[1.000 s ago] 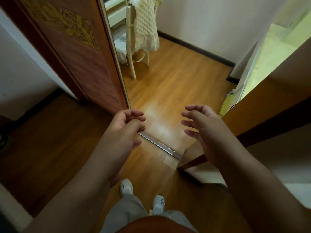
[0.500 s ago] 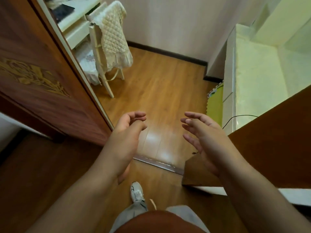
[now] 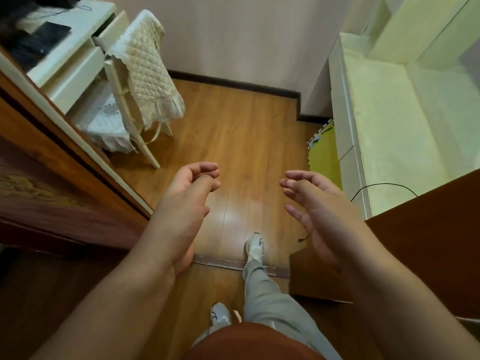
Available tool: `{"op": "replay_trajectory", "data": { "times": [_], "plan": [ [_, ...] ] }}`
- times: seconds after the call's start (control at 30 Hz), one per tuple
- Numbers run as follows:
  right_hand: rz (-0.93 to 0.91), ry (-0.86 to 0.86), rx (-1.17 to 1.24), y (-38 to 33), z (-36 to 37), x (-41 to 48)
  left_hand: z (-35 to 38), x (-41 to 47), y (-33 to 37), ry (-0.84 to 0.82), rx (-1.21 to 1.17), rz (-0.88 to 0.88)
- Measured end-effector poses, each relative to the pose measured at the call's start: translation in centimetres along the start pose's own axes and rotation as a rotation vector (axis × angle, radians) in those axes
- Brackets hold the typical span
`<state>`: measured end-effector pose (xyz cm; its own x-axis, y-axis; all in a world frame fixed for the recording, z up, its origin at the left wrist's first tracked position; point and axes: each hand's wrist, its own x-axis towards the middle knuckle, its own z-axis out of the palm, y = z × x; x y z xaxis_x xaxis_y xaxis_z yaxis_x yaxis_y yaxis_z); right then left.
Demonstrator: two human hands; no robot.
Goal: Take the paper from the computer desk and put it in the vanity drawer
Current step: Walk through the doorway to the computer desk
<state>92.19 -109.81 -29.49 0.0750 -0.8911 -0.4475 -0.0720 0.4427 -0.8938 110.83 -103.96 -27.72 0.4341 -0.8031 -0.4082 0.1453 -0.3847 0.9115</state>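
Note:
My left hand and my right hand are held out in front of me over the wooden floor, both empty with fingers loosely curled and apart. A white desk stands at the upper left, with dark items on its top and a drawer partly pulled out. No paper shows in this view. I stand in a doorway, one foot over the metal threshold strip.
A white chair draped in a quilted cream cover stands at the desk. A brown door is on the left, another brown panel on the right. A white bed frame, a green mat and a black cable lie right.
I have stepped forward through the doorway; the desk, chair and bed have come further into view. Both hands stay empty and held out in front.

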Motion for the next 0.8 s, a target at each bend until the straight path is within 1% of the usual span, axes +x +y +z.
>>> {"op": "replay_trajectory", "data": {
  "times": [0.23,0.5,0.67,0.8],
  "plan": [
    [0.027,-0.058,0.03,-2.5,2.5,6.4,0.7,5.1,3.0,0.017,0.037,-0.011],
    [0.024,-0.148,-0.001,-8.0,4.5,17.7,4.1,13.4,8.0,0.106,0.031,-0.039],
    [0.037,-0.218,-0.067,-11.7,5.1,24.6,6.9,18.8,10.8,0.179,-0.007,-0.035],
    [0.006,-0.259,-0.131,-14.8,5.2,29.0,8.3,21.9,12.4,0.238,-0.054,-0.035]
  ]
}}
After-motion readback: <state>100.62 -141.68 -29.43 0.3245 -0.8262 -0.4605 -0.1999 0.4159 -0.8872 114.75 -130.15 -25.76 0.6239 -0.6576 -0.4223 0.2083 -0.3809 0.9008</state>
